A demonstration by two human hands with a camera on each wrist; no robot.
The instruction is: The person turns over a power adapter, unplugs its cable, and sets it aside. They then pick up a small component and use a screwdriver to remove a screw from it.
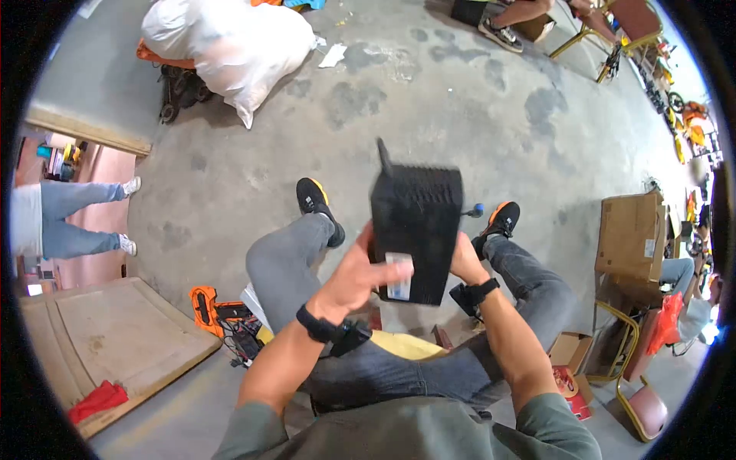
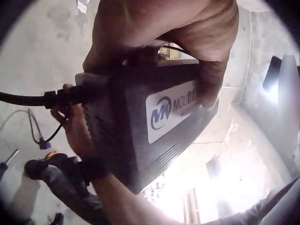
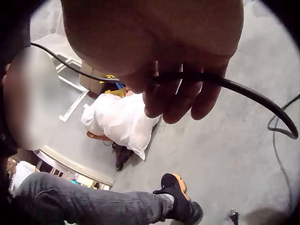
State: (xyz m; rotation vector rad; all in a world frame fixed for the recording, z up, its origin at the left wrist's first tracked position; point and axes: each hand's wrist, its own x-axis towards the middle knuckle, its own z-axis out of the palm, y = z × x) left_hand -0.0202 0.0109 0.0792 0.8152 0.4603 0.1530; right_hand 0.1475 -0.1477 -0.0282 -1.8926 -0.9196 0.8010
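Note:
A black charger point(image 1: 418, 222), a vented box with a white label, is held up over the lap. My left hand point(image 1: 356, 276) grips its near left side, thumb by the label. In the left wrist view, my left hand point(image 2: 164, 33) wraps over the box, with "MCU" lettering beside a fingertip. A thick black cord point(image 2: 23, 99) leaves the end of the box. My right hand point(image 1: 465, 261) is at the box's right side, partly hidden behind it. In the right wrist view, the cable point(image 3: 253, 93) runs across the curled fingers of my right hand point(image 3: 159, 42).
A blue-ended plug point(image 1: 478, 209) shows beside the box. White sacks point(image 1: 230, 54) lie on the floor ahead. On the left are a wooden panel point(image 1: 123, 337) and an orange tool point(image 1: 203, 308). Cardboard boxes point(image 1: 629, 234) and chairs stand on the right. Other people are around the edges.

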